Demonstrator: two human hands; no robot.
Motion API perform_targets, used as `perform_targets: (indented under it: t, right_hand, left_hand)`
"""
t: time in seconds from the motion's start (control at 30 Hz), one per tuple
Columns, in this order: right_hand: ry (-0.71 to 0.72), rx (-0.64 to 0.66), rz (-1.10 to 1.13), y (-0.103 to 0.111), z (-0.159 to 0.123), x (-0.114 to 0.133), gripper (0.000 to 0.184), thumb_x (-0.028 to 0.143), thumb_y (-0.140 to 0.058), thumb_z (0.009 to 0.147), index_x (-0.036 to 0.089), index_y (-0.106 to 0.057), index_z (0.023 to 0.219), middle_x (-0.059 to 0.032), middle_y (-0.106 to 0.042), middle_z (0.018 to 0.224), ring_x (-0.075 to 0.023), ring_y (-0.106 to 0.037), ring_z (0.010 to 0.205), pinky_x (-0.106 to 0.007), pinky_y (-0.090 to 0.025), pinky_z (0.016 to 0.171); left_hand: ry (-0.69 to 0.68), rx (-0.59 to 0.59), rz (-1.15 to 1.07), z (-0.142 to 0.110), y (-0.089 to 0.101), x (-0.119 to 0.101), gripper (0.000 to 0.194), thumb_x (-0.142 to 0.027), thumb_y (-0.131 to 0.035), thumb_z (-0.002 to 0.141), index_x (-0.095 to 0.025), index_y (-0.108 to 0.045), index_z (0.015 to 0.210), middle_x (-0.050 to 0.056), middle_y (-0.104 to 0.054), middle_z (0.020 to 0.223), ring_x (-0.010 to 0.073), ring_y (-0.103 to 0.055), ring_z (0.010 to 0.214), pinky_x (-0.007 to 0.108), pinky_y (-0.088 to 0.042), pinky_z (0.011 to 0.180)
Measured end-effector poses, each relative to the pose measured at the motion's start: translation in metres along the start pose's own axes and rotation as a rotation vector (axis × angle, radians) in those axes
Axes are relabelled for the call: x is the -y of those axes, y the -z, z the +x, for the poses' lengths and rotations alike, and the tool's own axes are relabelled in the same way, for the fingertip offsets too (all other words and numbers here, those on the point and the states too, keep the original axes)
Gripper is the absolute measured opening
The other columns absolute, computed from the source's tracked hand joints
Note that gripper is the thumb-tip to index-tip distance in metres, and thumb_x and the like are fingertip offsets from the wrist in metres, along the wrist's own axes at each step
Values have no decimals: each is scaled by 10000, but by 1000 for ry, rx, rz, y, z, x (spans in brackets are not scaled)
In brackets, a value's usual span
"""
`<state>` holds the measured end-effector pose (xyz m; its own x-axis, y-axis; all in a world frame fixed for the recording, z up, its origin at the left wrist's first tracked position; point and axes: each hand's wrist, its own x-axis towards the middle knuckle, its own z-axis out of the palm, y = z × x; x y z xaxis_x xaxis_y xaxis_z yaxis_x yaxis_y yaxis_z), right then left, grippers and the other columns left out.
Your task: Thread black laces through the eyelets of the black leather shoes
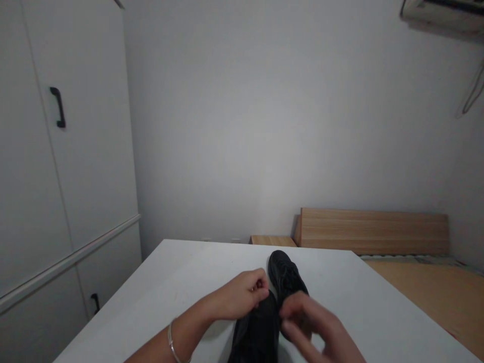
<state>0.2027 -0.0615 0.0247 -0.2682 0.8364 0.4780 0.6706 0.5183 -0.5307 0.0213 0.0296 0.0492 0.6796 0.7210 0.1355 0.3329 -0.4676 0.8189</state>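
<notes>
Two black lace-up shoes rest on the white table (181,292). The nearer shoe (259,333) lies at the bottom middle, partly cut off by the lower edge of view. Just behind it and to the right, the other shoe (285,275) points away from me, its laces showing. My left hand (245,295), with a silver bracelet at the wrist, is at the nearer shoe's left side, thumb and fingers pinched. Slightly blurred, my right hand (315,322) curls in a pinch at the right, covering part of the farther shoe. Whatever either pinch holds is too small to make out.
A white cabinet (94,151) with black handles stands at the left. Beyond the table are a wooden bedside table (273,241), a wooden headboard (374,231) and a bed (431,287). An air conditioner (446,17) hangs at the upper right.
</notes>
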Motion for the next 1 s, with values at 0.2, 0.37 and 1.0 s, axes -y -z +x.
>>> perform_targets:
  t: [0.2,0.37,1.0]
  right_hand:
    - [-210,135,144,-12,24,-33,231,348,-543,870,182,-586,714,-25,-614,719,-171,-571,652,-259,-430,585]
    - [-221,-143,258,20,25,-22,378,502,-480,928,193,-595,743,-1,-593,628,-176,-595,606,-265,-471,572]
    - [174,-432,-50,55,55,37,208,314,-563,948,204,-736,912,-28,-544,784,-172,-549,690,-289,-453,601]
  left_hand:
    - [-116,-273,-69,-13,39,-44,163,-344,-432,940,-202,-466,869,-53,-411,699,124,-408,634,217,-328,572]
    - [-62,-219,594,-45,71,-38,150,-312,-696,809,-216,-617,893,3,-651,882,182,-576,783,257,-381,688]
    - [-32,-853,-248,-101,112,-42,351,-509,-584,845,-188,-489,738,39,-692,792,184,-665,687,284,-536,587]
